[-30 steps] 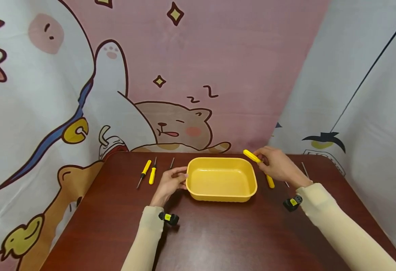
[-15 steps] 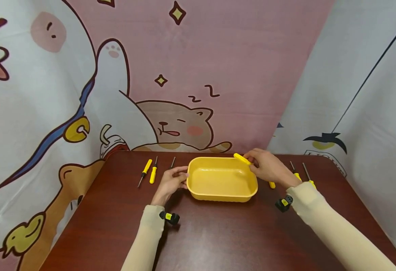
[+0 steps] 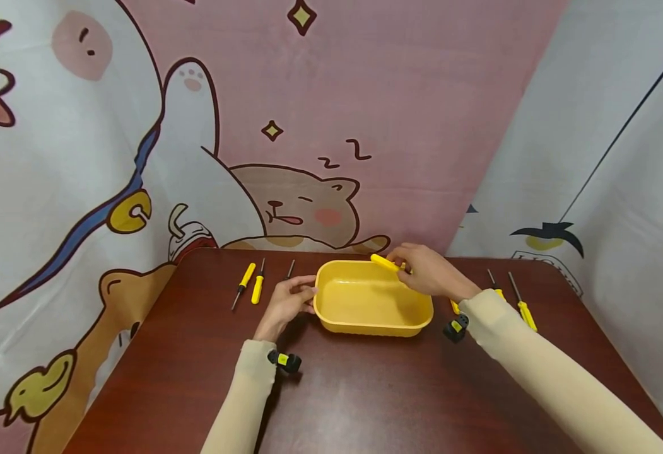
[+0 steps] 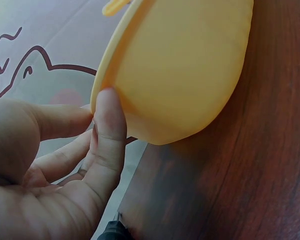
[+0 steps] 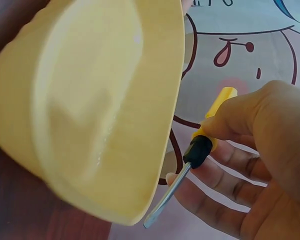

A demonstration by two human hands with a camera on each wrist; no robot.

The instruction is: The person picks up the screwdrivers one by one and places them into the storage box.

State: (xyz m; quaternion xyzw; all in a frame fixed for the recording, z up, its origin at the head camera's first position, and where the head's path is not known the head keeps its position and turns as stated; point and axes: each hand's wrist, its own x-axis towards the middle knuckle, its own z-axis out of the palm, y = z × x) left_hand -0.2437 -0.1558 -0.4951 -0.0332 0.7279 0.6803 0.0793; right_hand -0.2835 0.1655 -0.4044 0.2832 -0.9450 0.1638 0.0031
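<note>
A yellow plastic bin [image 3: 373, 328] stands on the table with nothing seen inside it. My left hand [image 3: 284, 306] pinches its left rim between thumb and fingers, close up in the left wrist view. Over the bin's far right corner, my right hand [image 3: 430, 271] holds a screwdriver [image 3: 384, 262] by its yellow handle. The right wrist view shows the screwdriver's black collar [image 5: 197, 151] and flat metal tip, which points down beside the bin's rim [image 5: 176, 100]. Thumb and fingers pinch the handle there.
Left of the bin lie two yellow-handled screwdrivers [image 3: 257, 289], and a third shaft [image 3: 290, 270] shows behind my left hand. More screwdrivers [image 3: 527, 314] lie at the right, one partly under my right forearm. A printed cloth [image 3: 410, 126] hangs behind the brown table [image 3: 354, 391].
My right hand has carried the screwdriver leftward, from right of the bin to over its far right corner. The left hand has stayed on the bin's left rim.
</note>
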